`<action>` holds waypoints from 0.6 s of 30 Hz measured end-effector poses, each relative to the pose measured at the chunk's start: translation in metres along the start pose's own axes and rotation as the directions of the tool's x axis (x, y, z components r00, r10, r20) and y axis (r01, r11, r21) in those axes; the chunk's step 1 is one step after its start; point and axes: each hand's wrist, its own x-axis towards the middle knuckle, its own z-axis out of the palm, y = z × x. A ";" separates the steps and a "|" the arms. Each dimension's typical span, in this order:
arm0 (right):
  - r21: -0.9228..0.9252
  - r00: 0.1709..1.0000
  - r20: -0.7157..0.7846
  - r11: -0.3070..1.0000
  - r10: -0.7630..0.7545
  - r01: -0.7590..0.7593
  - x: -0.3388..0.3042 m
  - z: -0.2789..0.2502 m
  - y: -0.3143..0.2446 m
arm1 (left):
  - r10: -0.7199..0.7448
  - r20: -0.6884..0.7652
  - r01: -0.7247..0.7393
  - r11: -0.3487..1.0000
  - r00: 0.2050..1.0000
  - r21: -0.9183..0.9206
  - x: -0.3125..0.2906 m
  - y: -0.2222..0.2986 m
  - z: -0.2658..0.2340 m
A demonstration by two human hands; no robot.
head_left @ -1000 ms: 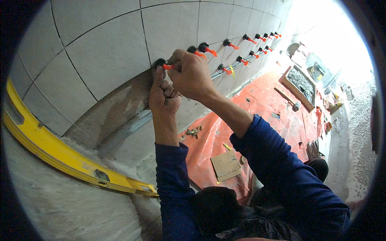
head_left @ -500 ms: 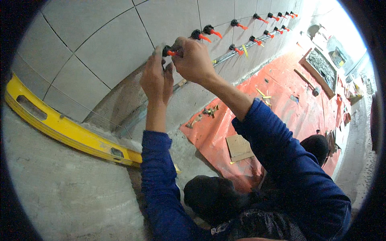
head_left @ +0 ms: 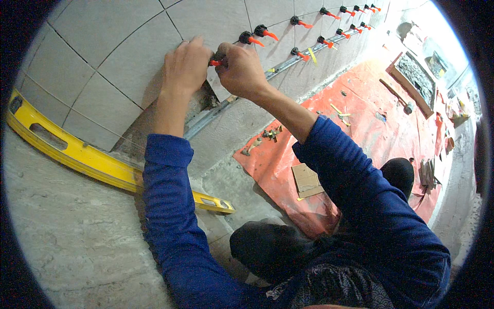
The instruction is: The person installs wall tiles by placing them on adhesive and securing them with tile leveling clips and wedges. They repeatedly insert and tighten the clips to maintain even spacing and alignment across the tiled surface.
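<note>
The fingers of the right hand [head_left: 242, 71] are curled and pressed together, apparently pinching the end of a short orange-red plastic handle [head_left: 214, 63] that shows in the narrow gap between the two hands. That handle lies just left of the right fingers and just right of the left hand [head_left: 186, 68], its visible length running roughly sideways from one hand toward the other. The right hand is the nearer, seemingly in contact with it; the left reaches up beside it, back turned to the view, with its fingertips near the wall, and I cannot tell whether they grip anything.

Both hands are at the wall of large pale grey square tiles [head_left: 136, 54], above a straight grey metal rail [head_left: 205, 122]. Up and to the right, black-knobbed clips with orange-red plastic handles [head_left: 302, 22] stand out from the wall in two rows. A long yellow spirit level with oval cut-outs [head_left: 95, 166] lies below and left, passing behind the left sleeve of dark blue cloth [head_left: 170, 175], while a creased red plastic sheet [head_left: 355, 116] covers part of the floor on the right
</note>
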 end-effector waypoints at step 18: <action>0.052 0.992 0.029 0.991 0.123 -0.124 0.001 -0.002 -0.002 | -0.327 0.559 -0.037 -0.884 0.762 -0.467 -0.043 0.069 0.074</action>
